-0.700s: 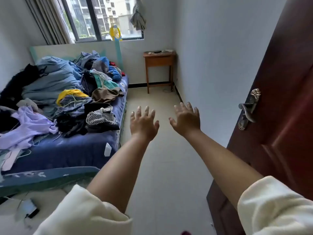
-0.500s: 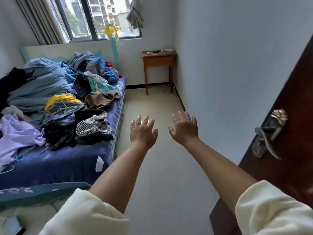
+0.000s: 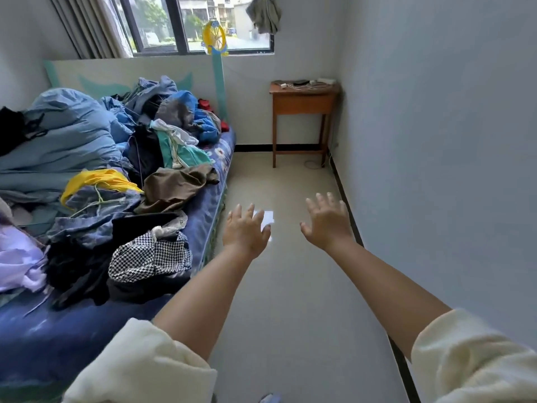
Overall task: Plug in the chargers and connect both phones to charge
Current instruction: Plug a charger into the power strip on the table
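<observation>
A small wooden side table [image 3: 302, 101] stands in the far right corner under the window. On its top lie a dark phone [image 3: 300, 82], a white power strip or charger block [image 3: 326, 81] and pale cables [image 3: 293, 87]; details are too small to tell. A thin cable [image 3: 312, 163] curls on the floor by the table's legs. My left hand [image 3: 245, 232] and my right hand [image 3: 327, 222] are stretched out in front of me over the floor, palms down, fingers spread, holding nothing, far short of the table.
A bed [image 3: 200, 199] with a blue sheet runs along the left, heaped with clothes [image 3: 96, 181]. A grey wall [image 3: 436, 141] bounds the right. A strip of pale tiled floor [image 3: 290, 286] leads between them to the table. A window [image 3: 189, 21] is behind it.
The view has advanced into the room; the brown door and its handle have left the frame on the right. Both hands stay outstretched and spread, now a little farther apart.
</observation>
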A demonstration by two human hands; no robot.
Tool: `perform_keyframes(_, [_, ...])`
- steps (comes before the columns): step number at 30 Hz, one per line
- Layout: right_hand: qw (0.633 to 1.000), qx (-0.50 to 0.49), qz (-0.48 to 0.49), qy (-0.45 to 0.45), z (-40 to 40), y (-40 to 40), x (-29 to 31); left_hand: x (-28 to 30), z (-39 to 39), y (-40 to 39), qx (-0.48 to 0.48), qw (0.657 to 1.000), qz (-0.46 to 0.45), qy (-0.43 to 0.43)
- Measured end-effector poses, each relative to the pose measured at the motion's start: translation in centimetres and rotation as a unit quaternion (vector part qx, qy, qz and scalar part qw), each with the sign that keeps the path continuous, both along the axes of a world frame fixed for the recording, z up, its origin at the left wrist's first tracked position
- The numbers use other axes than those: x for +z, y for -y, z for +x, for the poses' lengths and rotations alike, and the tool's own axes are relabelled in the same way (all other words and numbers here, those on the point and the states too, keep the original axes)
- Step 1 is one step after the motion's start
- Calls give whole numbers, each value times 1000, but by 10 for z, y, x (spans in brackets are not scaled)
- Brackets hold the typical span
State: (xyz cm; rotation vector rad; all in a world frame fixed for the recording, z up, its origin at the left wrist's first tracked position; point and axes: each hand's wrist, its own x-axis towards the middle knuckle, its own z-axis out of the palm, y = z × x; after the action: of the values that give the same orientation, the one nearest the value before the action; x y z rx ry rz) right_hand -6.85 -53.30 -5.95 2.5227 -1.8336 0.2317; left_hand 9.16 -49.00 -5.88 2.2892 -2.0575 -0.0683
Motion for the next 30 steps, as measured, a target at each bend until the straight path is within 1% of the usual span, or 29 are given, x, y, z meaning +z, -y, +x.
perform_keyframes(7, [999, -41, -7, 32, 29, 183, 18, 17, 34, 199, -44, 999, -17, -1])
perform_keyframes(13, [996, -73, -5, 44, 32, 344, 11, 10, 36, 367, -76, 997, -22, 2])
perform_keyframes(17, [996, -66, -2, 56, 29, 464, 5, 7, 34, 489, -72, 997, -29, -3])
perform_keyframes(22, [997, -62, 6, 51, 29, 611, 10, 19, 39, 633, -63, 997, -31, -7])
perform_keyframes(30, [997, -57, 11, 56, 64, 838, 7, 17, 78, 848, -28, 999, -45, -10])
